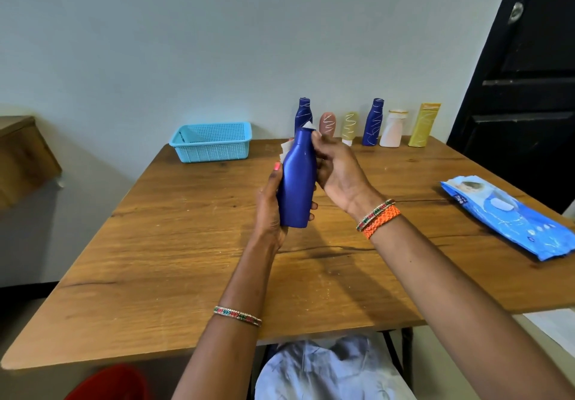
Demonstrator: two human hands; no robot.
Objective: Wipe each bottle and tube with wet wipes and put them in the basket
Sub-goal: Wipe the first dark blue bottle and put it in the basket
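Observation:
My left hand (268, 206) grips the lower body of a dark blue bottle (297, 181), held upright above the middle of the wooden table (174, 244). My right hand (337, 169) holds a white wet wipe (285, 149) wrapped behind the bottle's neck and shoulder, with only its edges showing. A light blue perforated basket (211, 142) stands at the back left of the table. Along the back edge stands a row of marked containers: a blue bottle (303, 113), a pink tube (328, 124), an olive tube (350, 127), another blue bottle (373, 122), a white bottle (393, 128) and a yellow tube (424, 124).
A blue pack of wet wipes (510, 216) lies flat near the table's right edge. A black door (529, 72) is behind it on the right. A wooden cabinet (21, 156) stands off to the left, and something red (109, 384) sits below the table's front edge.

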